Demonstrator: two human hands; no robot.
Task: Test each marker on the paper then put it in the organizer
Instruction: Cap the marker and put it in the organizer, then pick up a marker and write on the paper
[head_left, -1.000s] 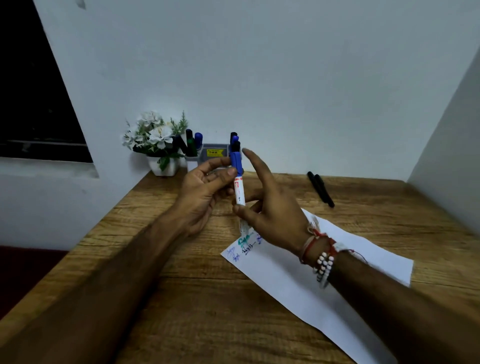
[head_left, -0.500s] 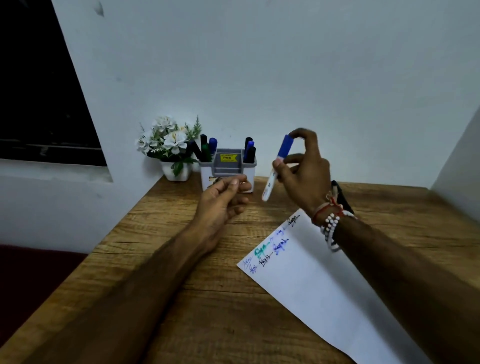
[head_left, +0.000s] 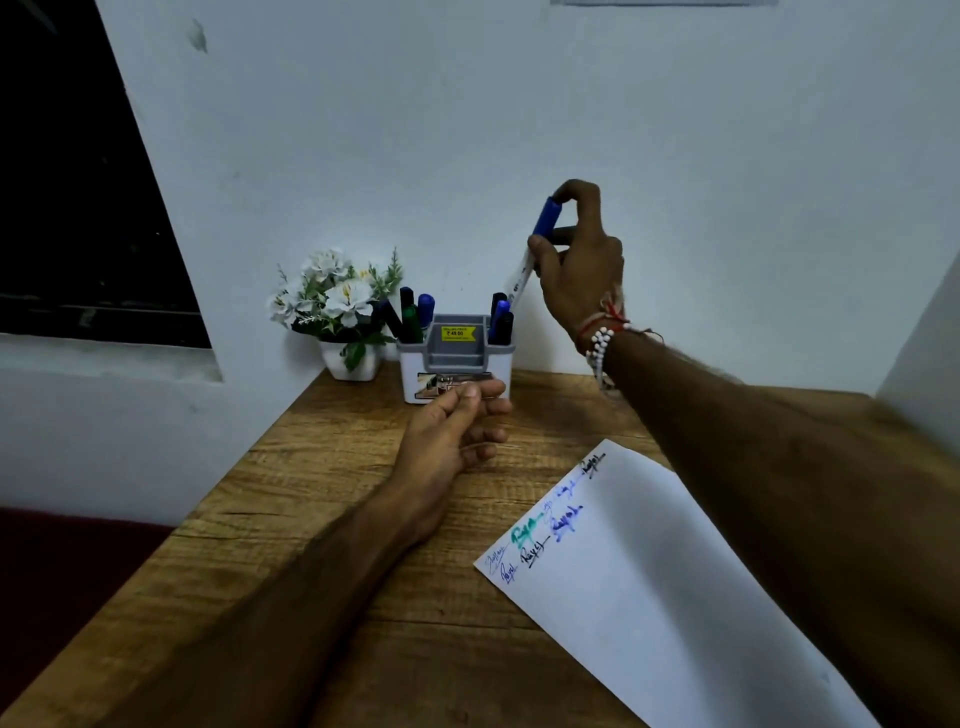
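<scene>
The right hand (head_left: 576, 260) is raised above the back of the table (head_left: 311, 467) and pinches a marker (head_left: 540, 228). The forefinger curls over the top of its blue cap, and the thumb presses the side where cap meets white barrel. The marker hangs tilted, cap up. Its lower end points down and to the left, just above the right-hand compartment of the organizer (head_left: 457, 358), close to the black and blue markers (head_left: 501, 319) standing there (whether it touches them I cannot tell).

The organizer is white and grey with a yellow sticker, and stands against the wall. Its left compartment holds more markers (head_left: 413, 319), black, green and blue.

The left hand (head_left: 447, 431) lies low just in front of the organizer with its fingers loosely curled, thumb against forefinger, and nothing visible in it.

A white pot of white flowers (head_left: 337, 296) sits just beside the organizer on the left.

The paper (head_left: 649, 597) lies flat on the table to the right, with blue, green and black scribbles along its near left edge. The right forearm, with bead and thread bands (head_left: 602, 338) at the wrist, reaches above it.
</scene>
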